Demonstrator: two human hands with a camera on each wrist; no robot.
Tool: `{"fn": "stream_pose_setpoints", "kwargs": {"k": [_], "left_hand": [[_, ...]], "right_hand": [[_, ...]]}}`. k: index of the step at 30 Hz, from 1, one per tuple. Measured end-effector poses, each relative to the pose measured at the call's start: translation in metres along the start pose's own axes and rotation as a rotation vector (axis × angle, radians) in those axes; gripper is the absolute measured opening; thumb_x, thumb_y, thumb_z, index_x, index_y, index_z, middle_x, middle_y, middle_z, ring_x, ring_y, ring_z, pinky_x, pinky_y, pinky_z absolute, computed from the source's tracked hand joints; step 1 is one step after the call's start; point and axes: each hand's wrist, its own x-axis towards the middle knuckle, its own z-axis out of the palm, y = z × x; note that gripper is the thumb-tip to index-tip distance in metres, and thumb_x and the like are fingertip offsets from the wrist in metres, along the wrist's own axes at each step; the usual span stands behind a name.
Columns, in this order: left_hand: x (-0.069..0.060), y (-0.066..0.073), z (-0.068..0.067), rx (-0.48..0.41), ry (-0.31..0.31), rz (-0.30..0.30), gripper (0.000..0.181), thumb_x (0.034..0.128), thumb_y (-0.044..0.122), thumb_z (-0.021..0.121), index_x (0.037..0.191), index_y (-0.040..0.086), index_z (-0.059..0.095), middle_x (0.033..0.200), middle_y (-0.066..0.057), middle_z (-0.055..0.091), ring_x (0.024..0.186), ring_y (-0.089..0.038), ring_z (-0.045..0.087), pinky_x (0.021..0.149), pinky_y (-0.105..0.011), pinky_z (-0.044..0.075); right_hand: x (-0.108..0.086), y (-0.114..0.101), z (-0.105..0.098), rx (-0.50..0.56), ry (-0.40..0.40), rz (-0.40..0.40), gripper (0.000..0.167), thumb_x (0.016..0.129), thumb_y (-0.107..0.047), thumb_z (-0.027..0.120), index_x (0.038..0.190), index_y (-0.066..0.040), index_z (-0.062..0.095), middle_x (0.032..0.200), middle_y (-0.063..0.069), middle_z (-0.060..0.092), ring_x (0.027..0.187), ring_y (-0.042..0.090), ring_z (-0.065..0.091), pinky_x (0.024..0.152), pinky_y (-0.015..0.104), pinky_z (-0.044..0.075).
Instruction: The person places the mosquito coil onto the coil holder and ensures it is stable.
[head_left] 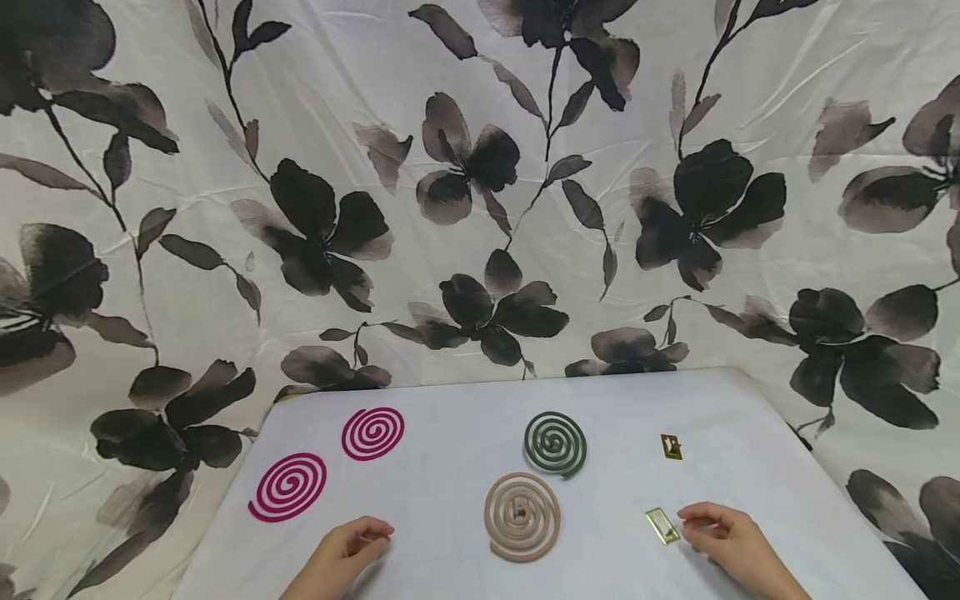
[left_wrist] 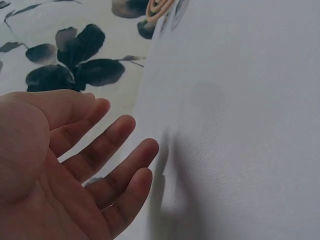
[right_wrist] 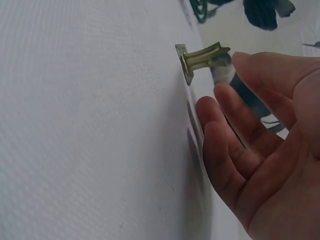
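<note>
My left hand (head_left: 341,557) hovers over the table's front with loosely bent fingers and nothing in it; the left wrist view shows its open palm (left_wrist: 75,165). At the right, my right hand (head_left: 731,546) is beside a gold metal mosquito coil stand (head_left: 662,527), its fingers relaxed around no object. In the right wrist view the stand's raised prong (right_wrist: 207,56) points toward my thumb; whether they touch I cannot tell. Farther back lies a second metal stand (head_left: 671,447). A beige mosquito coil (head_left: 489,517) has a small metallic piece at its centre.
Behind the beige coil lies a green coil (head_left: 581,450). Two pink coils, one nearer (head_left: 258,504) and one farther (head_left: 401,429), lie on the left of the white table (head_left: 442,450). A floral cloth (head_left: 315,108) hangs behind the table.
</note>
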Motion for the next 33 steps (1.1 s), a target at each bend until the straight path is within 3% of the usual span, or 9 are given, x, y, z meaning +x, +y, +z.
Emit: {"fn": "stream_pose_setpoints", "kwargs": {"k": [16,24,33], "left_hand": [[-0.001,-0.005,0.009,-0.060,-0.004,0.025,0.027,0.0954,0.023,0.063,0.110,0.000,0.065,0.103,-0.008,0.068,0.085,-0.020,0.063,0.073,-0.024,0.049],[-0.002,-0.002,0.015,-0.074,-0.009,0.000,0.030,0.0949,0.027,0.063,0.110,0.001,0.065,0.102,-0.007,0.067,0.087,-0.022,0.063,0.073,-0.024,0.049],[-0.002,-0.001,0.018,-0.062,-0.001,0.019,0.027,0.0955,0.025,0.062,0.110,0.002,0.066,0.101,-0.007,0.067,0.085,-0.018,0.062,0.073,-0.023,0.049]], "right_hand": [[0.007,-0.001,0.009,-0.062,-0.049,-0.064,0.027,0.088,-0.020,0.072,0.108,-0.002,0.069,0.094,0.004,0.068,0.073,0.019,0.060,0.058,0.029,0.050],[0.008,-0.002,0.014,-0.030,-0.078,-0.097,0.025,0.087,-0.018,0.073,0.107,-0.003,0.070,0.098,0.007,0.069,0.071,0.019,0.060,0.057,0.029,0.050],[0.011,-0.007,0.023,0.022,-0.111,-0.149,0.024,0.088,-0.012,0.071,0.107,0.001,0.068,0.090,0.007,0.067,0.068,0.015,0.061,0.057,0.028,0.052]]}}
